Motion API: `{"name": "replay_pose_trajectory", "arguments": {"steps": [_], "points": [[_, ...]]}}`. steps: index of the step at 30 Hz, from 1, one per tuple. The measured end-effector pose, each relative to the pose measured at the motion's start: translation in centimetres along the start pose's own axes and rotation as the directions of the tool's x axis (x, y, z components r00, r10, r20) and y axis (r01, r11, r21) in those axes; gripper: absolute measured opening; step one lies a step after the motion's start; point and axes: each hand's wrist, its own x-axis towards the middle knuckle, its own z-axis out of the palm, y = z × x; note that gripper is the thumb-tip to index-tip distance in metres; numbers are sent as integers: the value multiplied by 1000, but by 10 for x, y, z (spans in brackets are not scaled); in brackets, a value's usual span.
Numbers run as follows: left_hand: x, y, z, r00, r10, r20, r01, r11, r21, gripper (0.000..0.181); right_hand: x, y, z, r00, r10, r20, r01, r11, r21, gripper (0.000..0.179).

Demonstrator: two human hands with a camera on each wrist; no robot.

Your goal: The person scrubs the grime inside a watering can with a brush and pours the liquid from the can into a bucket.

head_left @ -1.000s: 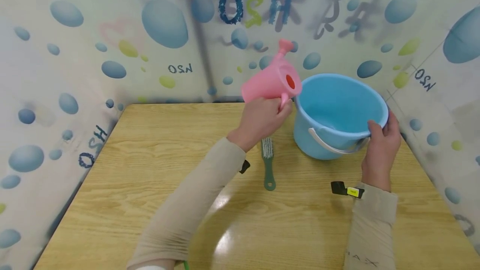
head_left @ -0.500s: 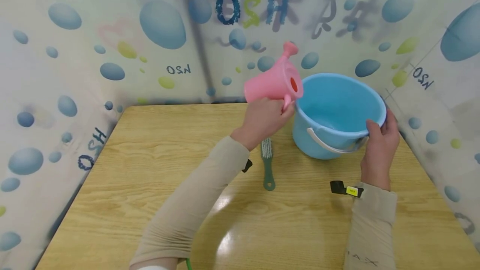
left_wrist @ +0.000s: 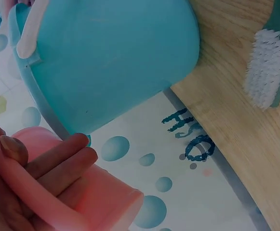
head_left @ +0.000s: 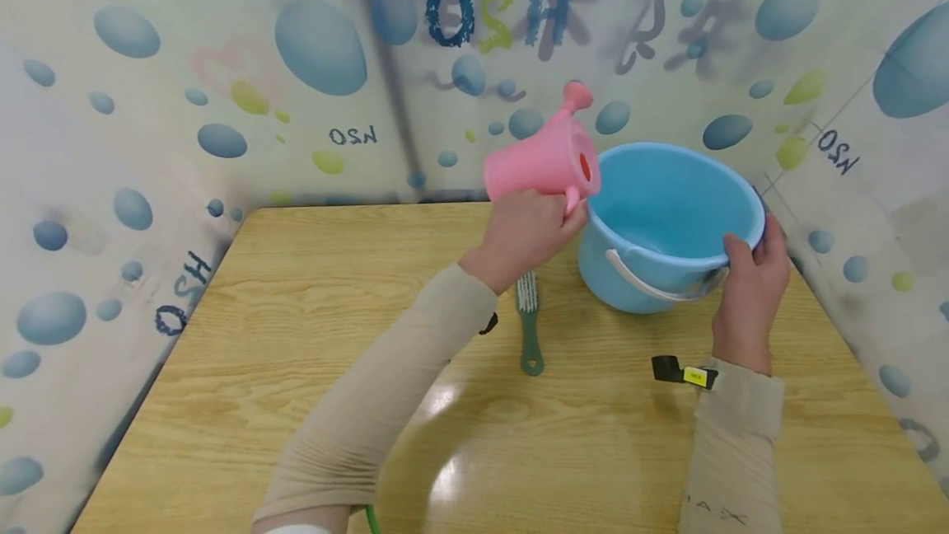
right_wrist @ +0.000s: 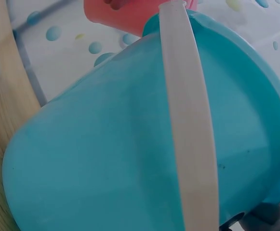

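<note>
My left hand (head_left: 522, 237) holds a pink watering can (head_left: 534, 159) by its handle, raised above the table and tilted on its side. The can's red-lined opening faces the blue bucket (head_left: 611, 274), close to its left rim. In the left wrist view, the fingers (left_wrist: 65, 159) pass through the can's handle (left_wrist: 31, 190). My right hand (head_left: 752, 287) grips the bucket's right rim, thumb over the edge and fingers outside. The bucket leans a little, its white bail handle (head_left: 645, 283) hanging at the front; the right wrist view shows this handle (right_wrist: 188, 115) large.
A green brush (head_left: 530, 328) with white bristles lies on the wooden table (head_left: 259, 336), left of the bucket. Behind the table stands a wall (head_left: 415, 105) covering printed with blue bubbles. Black wrist camera mounts (head_left: 667, 368) stick out from the sleeves.
My left hand has shifted slightly right with the watering can, whose opening has turned a little. The right hand keeps its grip on the bucket, which stays nearly still.
</note>
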Motion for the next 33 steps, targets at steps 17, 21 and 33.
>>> {"name": "replay_pose_trajectory", "arguments": {"steps": [17,21,33], "points": [[12,7,-9,994,36,106,-46,994,94,39,0,-3,3,1000,-1,-8,1,1000,-12,48],[15,9,-10,992,57,109,-73,988,140,36,1,-2,3,1000,11,-20,-12,999,-32,49],[21,19,-13,985,88,149,-122,964,238,34,0,-2,3,999,24,-45,-26,999,-43,50]]}}
